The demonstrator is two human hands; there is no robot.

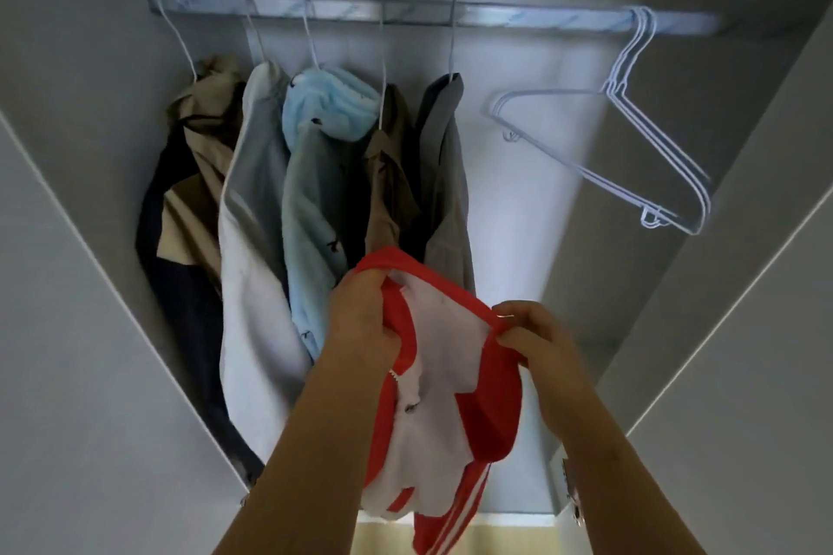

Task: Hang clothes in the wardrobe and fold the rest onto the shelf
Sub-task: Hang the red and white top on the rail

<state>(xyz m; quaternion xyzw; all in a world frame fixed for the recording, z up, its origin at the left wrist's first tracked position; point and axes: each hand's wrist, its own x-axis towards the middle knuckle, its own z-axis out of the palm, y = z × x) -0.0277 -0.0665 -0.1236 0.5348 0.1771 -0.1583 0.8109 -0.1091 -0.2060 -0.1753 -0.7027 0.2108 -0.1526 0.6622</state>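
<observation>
1. The wardrobe [518,194] stands open in front of us, and we are looking up into it.
2. A row of hung clothes [257,194] fills the left part of the rail [405,11].
3. The red and white top [450,374] hangs between our hands, in front of the wardrobe and below the rail, not yet on a hanger. We judge it light, soft and floppy. The white inner side looks smooth, so it may slide on thin wire. The best hold is along the red edge at the opening, spread wide so a hanger can go in.
4. Spare wire hangers [608,91] hang bunched at the right end of the rail, well apart from the clothes.
5. Our left hand [360,320] has its fingers curled tight round the bunched red edge.
6. Our right hand [536,338] pinches the same edge between thumb and fingers.
</observation>
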